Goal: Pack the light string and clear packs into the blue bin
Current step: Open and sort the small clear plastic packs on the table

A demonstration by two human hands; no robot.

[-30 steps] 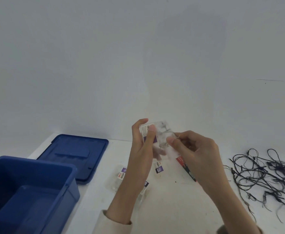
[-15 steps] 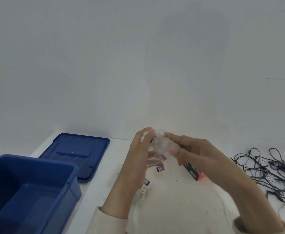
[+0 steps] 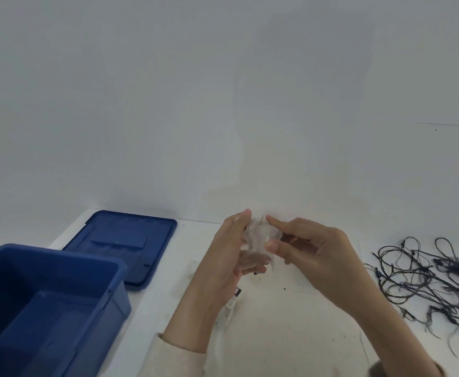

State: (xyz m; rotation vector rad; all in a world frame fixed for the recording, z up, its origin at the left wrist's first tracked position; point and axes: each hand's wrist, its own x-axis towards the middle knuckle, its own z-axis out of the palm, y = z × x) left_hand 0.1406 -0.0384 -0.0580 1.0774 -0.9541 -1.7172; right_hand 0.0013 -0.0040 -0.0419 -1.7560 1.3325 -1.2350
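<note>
- The white table [image 3: 291,336] is spread beneath both hands.
- The blue bin [image 3: 59,254] is stood open, well left of the left hand. No pack or string can be made out inside, so packing is judged barely begun.
- Its lid [image 3: 125,240] is laid flat, left of the hands.
- The light string [image 3: 427,273] is left tangled on the table right of the right hand, untouched.
- One clear pack [image 3: 258,235] is held above the table, pinched between the left hand [image 3: 223,257] and the right hand [image 3: 312,254].
- A second pack [image 3: 233,297] is seen below the left hand, not yet binned.
</note>
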